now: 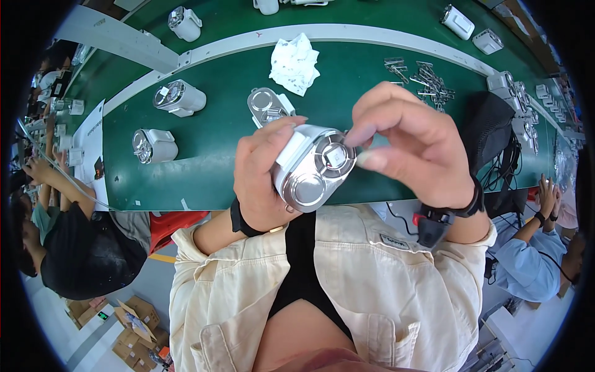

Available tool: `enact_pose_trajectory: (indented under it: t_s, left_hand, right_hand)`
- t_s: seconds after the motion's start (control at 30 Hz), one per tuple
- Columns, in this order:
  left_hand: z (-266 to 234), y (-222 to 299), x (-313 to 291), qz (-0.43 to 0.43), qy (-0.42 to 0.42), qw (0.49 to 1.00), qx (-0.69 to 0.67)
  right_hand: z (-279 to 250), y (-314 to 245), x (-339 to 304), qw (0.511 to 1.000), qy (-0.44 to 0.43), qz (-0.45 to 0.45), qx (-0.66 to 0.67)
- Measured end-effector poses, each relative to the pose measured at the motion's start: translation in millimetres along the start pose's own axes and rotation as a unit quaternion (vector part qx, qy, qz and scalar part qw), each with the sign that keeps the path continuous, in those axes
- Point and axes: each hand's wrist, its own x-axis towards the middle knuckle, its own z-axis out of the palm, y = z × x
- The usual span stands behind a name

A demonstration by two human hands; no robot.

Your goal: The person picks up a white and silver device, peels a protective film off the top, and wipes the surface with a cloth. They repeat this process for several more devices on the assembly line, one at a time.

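Observation:
My left hand (255,177) is wrapped round a white, rounded device (307,189) and holds it tilted above the table's near edge. Its silvery top has a plain round disc and a round opening with a small white square inside. At the rim of that opening, the thumb and forefinger of my right hand (418,139) are drawn together in a pinch. Whatever sits between those fingertips is too small to tell. Just behind my left hand stands a similar device (268,104) with a silvery top, partly covered by the hand.
The green table (217,152) carries two more white devices (180,98) (155,146) at the left. A crumpled white cloth (295,64) lies at the back. Small metal parts (432,85) are heaped back right, near a black bag (489,127). Co-workers sit at both sides.

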Motion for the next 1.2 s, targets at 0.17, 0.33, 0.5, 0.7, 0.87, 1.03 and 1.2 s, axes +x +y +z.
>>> enact_pose_trajectory:
  t_s: [0.17, 0.33, 0.5, 0.7, 0.87, 1.03, 1.2]
  left_hand:
    - [1, 0, -3, 0.016, 0.001, 1.000, 0.007]
    - [5, 3, -7, 0.006, 0.028, 0.999, 0.014]
    - [12, -1, -10, 0.011, 0.019, 1.000, -0.014]
    - [6, 4, 5, -0.005, -0.038, 0.998, -0.049]
    - [16, 1, 13, 0.021, 0.029, 0.998, -0.046]
    - [-10, -4, 35, 0.058, 0.027, 0.997, -0.043]
    - [-20, -29, 22, 0.036, 0.121, 0.988, -0.088]
  right_hand:
    - [25, 19, 6, 0.979, 0.043, 0.052, 0.190]
    - [36, 34, 5, 0.969, -0.001, 0.040, 0.243]
    - [39, 34, -1, 0.958, 0.017, 0.074, 0.278]
    - [29, 22, -1, 0.915, 0.022, 0.194, 0.353]
    - [13, 19, 8, 0.953, 0.041, 0.137, 0.267]
    - [-83, 29, 51, 0.967, 0.225, 0.111, 0.032]
    - [-219, 86, 79, 0.900, 0.378, 0.214, -0.032]
